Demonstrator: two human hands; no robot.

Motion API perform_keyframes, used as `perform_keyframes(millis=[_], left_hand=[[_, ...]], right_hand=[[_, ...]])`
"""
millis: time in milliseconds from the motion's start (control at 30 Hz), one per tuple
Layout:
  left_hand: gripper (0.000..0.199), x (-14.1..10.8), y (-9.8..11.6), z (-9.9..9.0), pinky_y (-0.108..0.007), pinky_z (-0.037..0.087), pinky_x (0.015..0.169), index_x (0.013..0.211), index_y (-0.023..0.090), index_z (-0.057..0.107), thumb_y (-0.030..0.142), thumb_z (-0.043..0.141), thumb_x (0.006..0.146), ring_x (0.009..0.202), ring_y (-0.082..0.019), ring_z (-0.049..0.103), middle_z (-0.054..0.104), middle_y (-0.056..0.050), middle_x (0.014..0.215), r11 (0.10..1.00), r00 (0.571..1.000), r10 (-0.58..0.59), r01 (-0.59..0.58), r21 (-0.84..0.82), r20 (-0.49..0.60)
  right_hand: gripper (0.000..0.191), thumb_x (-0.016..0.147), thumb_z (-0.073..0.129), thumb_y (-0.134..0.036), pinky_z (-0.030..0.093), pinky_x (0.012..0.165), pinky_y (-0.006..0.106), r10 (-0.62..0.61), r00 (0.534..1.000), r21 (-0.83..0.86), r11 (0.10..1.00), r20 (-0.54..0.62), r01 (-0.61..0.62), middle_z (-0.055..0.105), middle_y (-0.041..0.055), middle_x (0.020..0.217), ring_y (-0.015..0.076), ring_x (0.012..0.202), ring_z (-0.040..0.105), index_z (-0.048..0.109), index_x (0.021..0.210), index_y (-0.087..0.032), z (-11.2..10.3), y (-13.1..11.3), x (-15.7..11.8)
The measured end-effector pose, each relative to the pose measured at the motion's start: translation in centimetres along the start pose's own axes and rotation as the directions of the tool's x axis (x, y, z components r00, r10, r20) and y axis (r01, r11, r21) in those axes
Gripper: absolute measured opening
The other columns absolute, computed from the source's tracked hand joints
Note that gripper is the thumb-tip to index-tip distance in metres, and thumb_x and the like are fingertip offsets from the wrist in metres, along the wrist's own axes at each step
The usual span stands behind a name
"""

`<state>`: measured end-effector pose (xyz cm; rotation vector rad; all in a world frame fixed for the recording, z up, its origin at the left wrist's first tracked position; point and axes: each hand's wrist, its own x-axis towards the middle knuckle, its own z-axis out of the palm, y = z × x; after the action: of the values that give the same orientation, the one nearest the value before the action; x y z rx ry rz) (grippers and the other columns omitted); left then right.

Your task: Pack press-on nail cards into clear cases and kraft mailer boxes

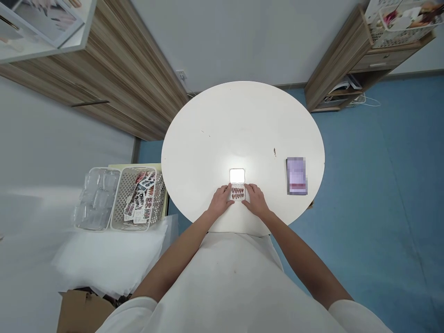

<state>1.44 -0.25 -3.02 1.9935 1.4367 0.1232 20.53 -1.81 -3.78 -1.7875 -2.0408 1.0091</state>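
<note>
A small clear case (237,193) lies on the white round table (239,115) near its front edge. Its lid (237,175) is raised on the far side and reflects bright light. Inside are two rows of reddish-brown press-on nails. My left hand (219,201) holds the case by its left side, fingers at the far corner and thumb at the near one. On the opposite side, my right hand (255,200) grips it the same way.
A purple blurred box (296,175) lies at the table's right. Left of the table, a white basket (118,203) holds nail cards beside clear plastic boxes (97,199). Wooden cabinets (138,69) stand back left, with a wooden shelf unit (342,60) back right.
</note>
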Motion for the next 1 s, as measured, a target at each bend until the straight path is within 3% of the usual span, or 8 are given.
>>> perform_keyframes(millis=[133, 267, 433, 533, 800, 1000], left_hand=[[0.075, -0.9, 0.6, 0.2, -0.039, 0.036, 0.089, 0.135, 0.021, 0.021, 0.028, 0.061, 0.071, 0.106, -0.025, 0.043, 0.044, -0.011, 0.118, 0.983, 0.991, -0.120, 0.111, -0.148, -0.052], [0.065, -1.7, 1.0, 0.7, -0.033, 0.041, 0.080, 0.129, 0.020, 0.034, 0.030, 0.061, 0.071, 0.090, -0.019, 0.050, 0.051, -0.008, 0.104, 0.875, 0.942, -0.334, 0.297, -0.382, -0.033], [0.050, -1.2, 0.9, 0.6, -0.027, 0.041, 0.072, 0.114, 0.019, 0.051, 0.030, 0.065, 0.067, 0.071, -0.012, 0.050, 0.055, -0.003, 0.086, 0.728, 0.896, -0.444, 0.367, -0.580, 0.008], [0.040, -1.1, 0.8, 0.0, -0.026, 0.040, 0.067, 0.102, 0.018, 0.056, 0.032, 0.065, 0.065, 0.067, -0.012, 0.050, 0.054, -0.001, 0.077, 0.682, 0.885, -0.464, 0.381, -0.624, 0.033], [0.024, -3.7, -0.2, -2.4, -0.023, 0.036, 0.055, 0.075, 0.018, 0.051, 0.039, 0.060, 0.067, 0.055, -0.010, 0.047, 0.050, 0.004, 0.060, 0.685, 0.917, -0.394, 0.250, -0.685, -0.060], [0.030, -6.5, -1.0, -4.6, -0.022, 0.037, 0.054, 0.073, 0.018, 0.050, 0.043, 0.063, 0.064, 0.056, -0.010, 0.048, 0.052, 0.002, 0.063, 0.609, 0.952, -0.289, 0.099, -0.787, -0.104]], right_hand=[[0.072, 0.070, 0.057, -0.029, 0.035, 0.093, 0.041, 0.073, 0.997, 0.094, 0.993, 0.015, -0.074, 0.039, 0.0099, 0.124, 0.0267, 0.111, 0.040, 0.023, 0.133, -0.022, 0.0, -0.3, -0.3], [0.077, 0.069, 0.056, -0.029, 0.040, 0.089, 0.036, 0.204, 0.974, 0.304, 0.926, 0.096, -0.223, 0.040, 0.0084, 0.121, 0.0217, 0.106, 0.046, 0.016, 0.135, -0.024, -0.1, -0.8, -0.8], [0.069, 0.065, 0.059, -0.024, 0.044, 0.081, 0.031, 0.272, 0.941, 0.455, 0.824, 0.204, -0.337, 0.045, 0.0066, 0.114, 0.0183, 0.098, 0.050, 0.032, 0.129, -0.025, 0.1, -1.3, -0.5], [0.064, 0.062, 0.062, -0.024, 0.045, 0.073, 0.029, 0.310, 0.930, 0.555, 0.746, 0.200, -0.368, 0.047, 0.0059, 0.108, 0.0150, 0.086, 0.052, 0.040, 0.123, -0.023, 0.4, -1.9, -0.4], [0.056, 0.061, 0.060, -0.020, 0.045, 0.068, 0.027, 0.295, 0.955, 0.679, 0.703, -0.009, -0.211, 0.050, 0.0015, 0.097, 0.0097, 0.070, 0.051, 0.046, 0.115, -0.023, 1.4, -6.2, -3.2], [0.055, 0.063, 0.057, -0.023, 0.043, 0.059, 0.024, 0.282, 0.958, 0.737, 0.657, -0.045, -0.159, 0.048, 0.0023, 0.098, 0.0087, 0.065, 0.051, 0.045, 0.116, -0.023, 1.7, -10.2, -5.5]])
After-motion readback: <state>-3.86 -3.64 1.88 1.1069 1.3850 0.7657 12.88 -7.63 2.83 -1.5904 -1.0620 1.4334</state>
